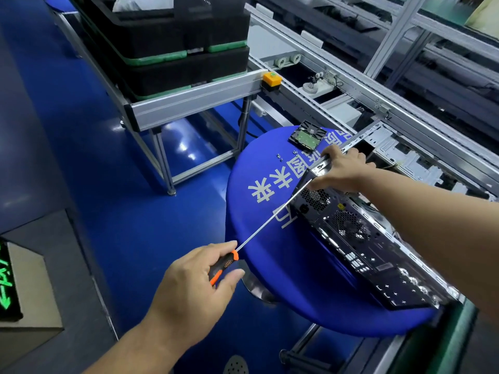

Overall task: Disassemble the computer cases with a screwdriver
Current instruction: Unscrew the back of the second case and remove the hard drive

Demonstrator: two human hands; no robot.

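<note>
1. Head view: my left hand (pixel 189 287) is gripping the orange-and-black handle of the screwdriver (pixel 226 263), its long shaft reaching to the upper rear corner of the computer case (pixel 359 238).
2. My right hand (pixel 343 168) is clasping the case's top edge; the case is lying on the blue counter (pixel 259 211).
3. A hard drive (pixel 307 134) and loose screws (pixel 279 157) are sitting beside it.
</note>
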